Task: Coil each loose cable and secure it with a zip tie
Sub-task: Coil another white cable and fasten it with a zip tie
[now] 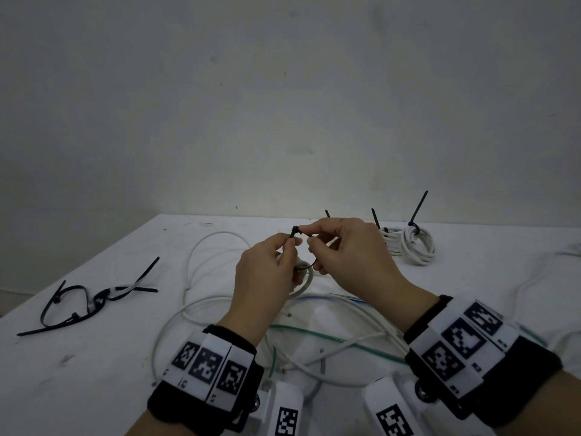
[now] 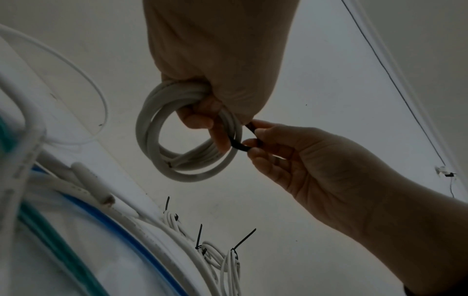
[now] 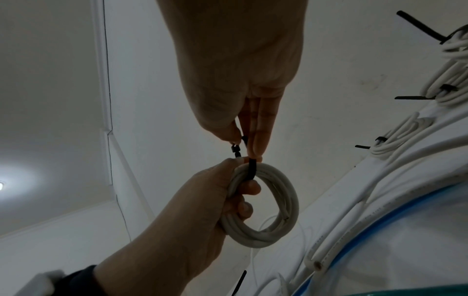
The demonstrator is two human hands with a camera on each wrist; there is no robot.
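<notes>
My left hand (image 1: pixel 290 244) grips a small coil of white cable (image 2: pixel 187 138), its lower fingers curled through the loop, and lifts it above the table. A black zip tie (image 3: pixel 252 170) is looped around the coil's strands. The left thumb and forefinger hold the tie just under its head (image 1: pixel 295 230). My right hand (image 1: pixel 309 236) pinches the tie's other end right beside that head. In the head view the coil (image 1: pixel 304 268) is mostly hidden behind both hands.
Three white coils with zip ties (image 1: pixel 415 243) sit at the back right of the white table (image 1: pixel 94 372). Spare black zip ties (image 1: pixel 91 297) lie at the left. Loose white, blue and green cables (image 1: pixel 330 328) sprawl under my wrists.
</notes>
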